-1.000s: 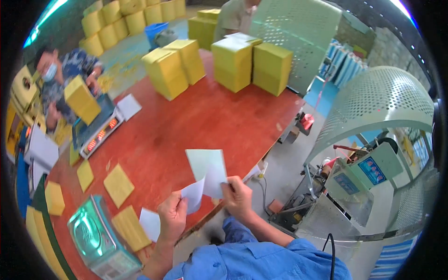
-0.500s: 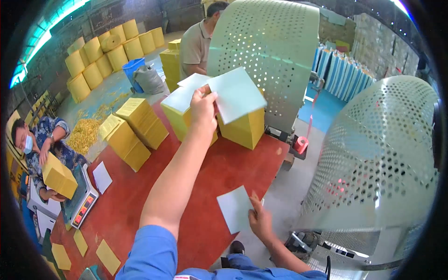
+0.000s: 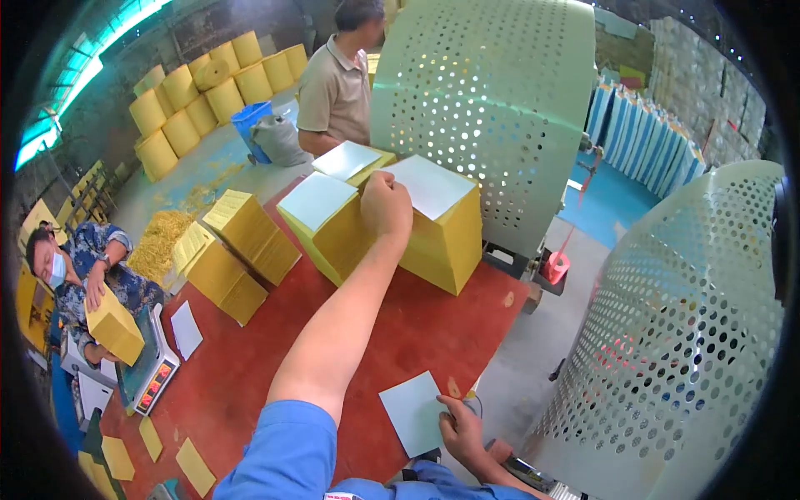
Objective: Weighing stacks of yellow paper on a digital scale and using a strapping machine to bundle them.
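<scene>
My left hand (image 3: 387, 204) reaches over a tall stack of yellow paper (image 3: 446, 250), its fingers closed at the left edge of a pale blue sheet (image 3: 433, 183) that lies on the stack's top. The fingertips are partly hidden. Lower down, my right hand (image 3: 461, 427) pinches the edge of another pale blue sheet (image 3: 410, 412), held over the near edge of the red table (image 3: 367, 375). Beside my left hand, two more yellow stacks carry pale sheets, one sheet on the left stack (image 3: 318, 200) and one on the stack behind (image 3: 346, 158).
A perforated green guard (image 3: 483, 100) stands behind the stacks, another (image 3: 667, 333) at right. At left a masked co-worker (image 3: 96, 258) holds a yellow paper block (image 3: 115, 327) at a scale (image 3: 150, 375). Another person (image 3: 337, 87) stands behind. Two yellow stacks (image 3: 221, 271) stand on the table.
My left hand has lowered the pale sheet from the air onto the right-hand yellow stack. My right hand still holds its sheet, a little lower in view.
</scene>
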A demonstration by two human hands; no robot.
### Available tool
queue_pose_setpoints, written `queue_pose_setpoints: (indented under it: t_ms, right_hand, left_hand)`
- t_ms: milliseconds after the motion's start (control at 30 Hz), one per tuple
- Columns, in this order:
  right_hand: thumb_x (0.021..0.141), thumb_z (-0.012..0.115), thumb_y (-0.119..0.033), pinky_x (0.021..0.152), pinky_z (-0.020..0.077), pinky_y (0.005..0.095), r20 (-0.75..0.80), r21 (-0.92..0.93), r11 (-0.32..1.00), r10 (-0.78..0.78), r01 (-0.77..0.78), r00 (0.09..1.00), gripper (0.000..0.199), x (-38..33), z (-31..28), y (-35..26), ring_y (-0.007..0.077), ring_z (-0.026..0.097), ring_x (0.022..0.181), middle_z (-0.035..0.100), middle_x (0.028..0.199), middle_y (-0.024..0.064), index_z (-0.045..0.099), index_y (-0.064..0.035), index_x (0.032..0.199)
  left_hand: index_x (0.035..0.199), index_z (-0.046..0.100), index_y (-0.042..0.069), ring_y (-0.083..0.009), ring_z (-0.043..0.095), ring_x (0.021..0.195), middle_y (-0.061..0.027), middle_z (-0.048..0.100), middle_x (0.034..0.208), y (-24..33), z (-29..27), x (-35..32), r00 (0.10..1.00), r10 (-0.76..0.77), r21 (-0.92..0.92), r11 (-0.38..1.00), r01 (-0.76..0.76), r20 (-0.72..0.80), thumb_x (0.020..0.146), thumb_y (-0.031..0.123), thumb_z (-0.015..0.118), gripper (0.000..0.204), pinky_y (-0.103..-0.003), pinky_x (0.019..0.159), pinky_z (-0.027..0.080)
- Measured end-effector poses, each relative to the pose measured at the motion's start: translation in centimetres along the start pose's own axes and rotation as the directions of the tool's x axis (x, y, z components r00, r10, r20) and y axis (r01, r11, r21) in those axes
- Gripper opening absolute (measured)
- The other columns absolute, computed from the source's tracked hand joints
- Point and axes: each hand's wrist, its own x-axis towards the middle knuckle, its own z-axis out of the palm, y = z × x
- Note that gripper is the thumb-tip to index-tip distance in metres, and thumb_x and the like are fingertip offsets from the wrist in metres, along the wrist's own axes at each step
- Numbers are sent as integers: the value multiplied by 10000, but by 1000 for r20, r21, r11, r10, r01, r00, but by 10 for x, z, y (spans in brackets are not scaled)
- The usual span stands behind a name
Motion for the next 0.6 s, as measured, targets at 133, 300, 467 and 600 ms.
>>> queue_pose_setpoints:
  t_ms: [133,300,467,600]
  right_hand:
    - [871,595,-37,602,444,291,17,27,1000,-12,12,1000,382,2,0,1,138,525,624,576,744,91,593,-57,1252]
    - [895,571,25,645,463,261,-108,223,972,-44,68,993,414,6,-6,8,94,540,692,659,881,40,552,-20,1307]
    - [881,611,-17,667,474,247,-78,277,961,25,-2,997,318,9,-2,40,73,559,709,660,840,67,619,-30,1199]
    - [864,601,-13,688,474,253,-60,373,927,73,-46,996,181,19,-8,24,83,569,739,659,834,57,635,9,1040]
  left_hand:
    - [978,678,69,-339,675,886,-144,708,962,1,-9,-3,998,-29,151,988,19,60,856,165,574,187,-447,755,516]
    - [937,686,86,-351,675,824,-142,705,897,0,-14,-4,993,69,221,971,-89,96,858,187,601,154,-465,732,514]
    - [1026,711,103,-329,633,1006,-169,672,1097,25,-12,16,693,709,36,695,-718,127,894,213,591,210,-446,853,491]
    - [1207,664,150,-299,537,1200,-131,603,1280,31,14,34,419,853,52,425,-904,312,939,279,540,322,-489,998,408]
